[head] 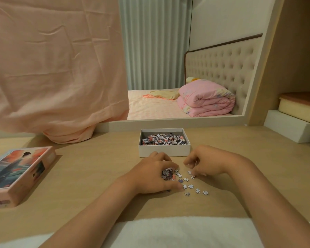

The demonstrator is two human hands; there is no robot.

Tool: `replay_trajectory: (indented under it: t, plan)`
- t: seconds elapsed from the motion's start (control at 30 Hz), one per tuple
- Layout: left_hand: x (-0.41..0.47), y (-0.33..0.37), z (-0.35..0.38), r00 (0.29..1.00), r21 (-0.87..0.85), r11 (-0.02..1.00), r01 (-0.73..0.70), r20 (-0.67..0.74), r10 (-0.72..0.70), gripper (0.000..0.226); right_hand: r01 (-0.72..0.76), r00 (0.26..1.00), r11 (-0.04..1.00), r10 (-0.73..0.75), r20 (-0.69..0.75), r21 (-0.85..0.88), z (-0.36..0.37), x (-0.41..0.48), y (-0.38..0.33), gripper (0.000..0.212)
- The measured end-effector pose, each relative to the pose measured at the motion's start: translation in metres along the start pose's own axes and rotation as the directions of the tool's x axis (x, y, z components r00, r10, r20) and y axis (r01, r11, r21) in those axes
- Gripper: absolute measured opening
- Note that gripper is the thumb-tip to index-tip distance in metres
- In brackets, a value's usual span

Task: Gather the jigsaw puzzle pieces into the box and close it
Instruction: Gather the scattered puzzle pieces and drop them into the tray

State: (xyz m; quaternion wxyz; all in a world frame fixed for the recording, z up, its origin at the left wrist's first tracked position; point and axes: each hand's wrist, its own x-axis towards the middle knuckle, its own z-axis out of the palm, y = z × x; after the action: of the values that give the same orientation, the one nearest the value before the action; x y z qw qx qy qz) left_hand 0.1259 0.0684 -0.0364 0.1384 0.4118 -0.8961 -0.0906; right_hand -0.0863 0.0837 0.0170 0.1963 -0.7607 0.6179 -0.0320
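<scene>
White-grey puzzle pieces (191,186), tiny and loose, near the open box (164,152).

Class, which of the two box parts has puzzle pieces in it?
The open white tray in the middle holds pieces; the pictured lid at left lies top up.

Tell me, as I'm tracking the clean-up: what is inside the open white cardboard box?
A heap of small multicoloured jigsaw pieces lies in the open white cardboard box, grey inner walls showing above it. The heap covers the floor, and the near wall hides the nearest pieces.
</scene>
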Motion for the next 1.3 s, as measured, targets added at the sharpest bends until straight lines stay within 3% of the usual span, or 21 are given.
replay_trajectory:
  t: [0.1, 0.2, 0.3, 0.4, 0.53, 0.7, 0.8, 0.87, 0.97, 1.13, 1.2, 1.3]
  plan:
    - [0.000, 0.008, 0.004, 0.999, 0.080, 0.997, -0.002, 0.039, -0.001, 0.085, -0.077, 0.993, 0.997, 0.076, 0.094, 0.003, -0.006, -0.008, 0.004, 0.068]
    - [0.003, 0.018, 0.012, 0.999, 0.126, 0.991, -0.032, 0.037, 0.028, 0.088, -0.140, 0.969, 0.985, 0.156, 0.190, -0.097, -0.006, -0.013, 0.005, 0.082]
    - [0.007, 0.021, 0.013, 0.999, 0.083, 0.996, -0.046, -0.024, 0.048, 0.065, -0.167, 0.967, 0.980, 0.183, 0.178, -0.104, -0.002, -0.007, 0.005, 0.061]
    - [0.010, 0.015, 0.010, 0.998, -0.007, 0.999, -0.044, -0.051, 0.044, 0.040, -0.116, 0.982, 0.988, 0.098, 0.164, 0.102, 0.005, 0.001, 0.005, 0.028]
    - [0.008, 0.000, 0.004, 0.999, -0.083, 0.996, -0.024, -0.045, 0.020, 0.035, -0.008, 0.998, 0.968, -0.009, 0.066, 0.251, 0.020, 0.012, -0.005, 0.009]
    - [-0.002, -0.022, -0.010, 0.999, -0.053, 0.998, 0.029, -0.045, -0.032, 0.061, 0.046, 0.997, 0.961, -0.061, 0.048, 0.274, 0.008, 0.008, 0.003, 0.016]
    - [-0.010, -0.032, -0.019, 0.978, 0.091, 0.987, 0.133, 0.151, -0.145, 0.085, -0.067, 0.972, 0.977, 0.018, 0.233, 0.204, 0.001, -0.003, 0.010, 0.035]
    - [-0.013, -0.039, -0.020, 0.963, 0.097, 0.984, 0.147, 0.213, -0.165, 0.084, -0.098, 0.961, 0.979, 0.045, 0.274, 0.181, 0.003, -0.004, 0.008, 0.034]
    - [-0.012, -0.042, -0.019, 0.981, -0.023, 0.991, 0.136, 0.145, -0.131, 0.066, -0.053, 0.987, 0.974, 0.017, 0.163, 0.221, 0.012, 0.004, 0.001, 0.019]
    - [-0.008, -0.032, -0.014, 0.997, -0.073, 0.995, 0.061, 0.040, -0.059, 0.047, 0.052, 0.998, 0.955, -0.044, -0.033, 0.291, 0.025, 0.016, -0.011, 0.009]
    - [-0.010, -0.031, -0.023, 0.993, -0.107, 0.989, 0.101, 0.069, -0.094, 0.062, 0.059, 0.996, 0.953, -0.034, -0.088, 0.297, 0.023, 0.016, -0.008, 0.012]
    - [-0.019, -0.036, -0.036, 0.946, -0.017, 0.974, 0.225, 0.245, -0.214, 0.107, 0.067, 0.987, 0.981, -0.038, -0.157, 0.182, 0.023, 0.016, -0.005, 0.025]
